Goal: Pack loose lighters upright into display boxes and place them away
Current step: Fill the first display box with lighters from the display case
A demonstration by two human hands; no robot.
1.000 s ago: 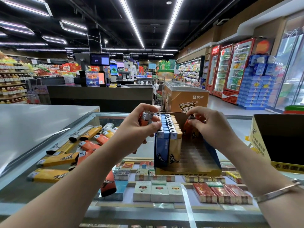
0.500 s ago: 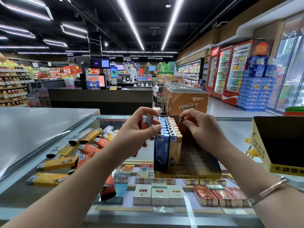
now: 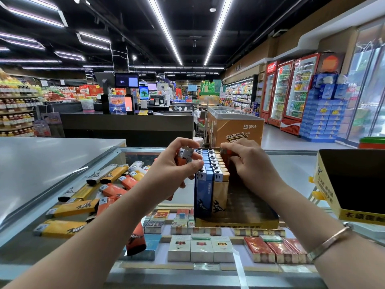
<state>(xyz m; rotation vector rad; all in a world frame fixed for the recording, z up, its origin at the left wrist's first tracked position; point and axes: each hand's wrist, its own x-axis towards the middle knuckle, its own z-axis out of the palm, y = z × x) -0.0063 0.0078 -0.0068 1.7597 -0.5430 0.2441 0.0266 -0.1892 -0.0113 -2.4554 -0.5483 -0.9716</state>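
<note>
Gripping orange lighters [image 3: 184, 156] mid-frame, the left hand [image 3: 175, 170] curls — right hand [image 3: 250, 163] fingers pinch one lighter [image 3: 226, 152] into the box [image 3: 250, 213].

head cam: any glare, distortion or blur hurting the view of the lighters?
Head view: wide-angle bends the ceiling light strips; glare streaks the glass counter and grey countertop; right-edge fridges blur; hands and display box sharp, evenly lit.
</note>
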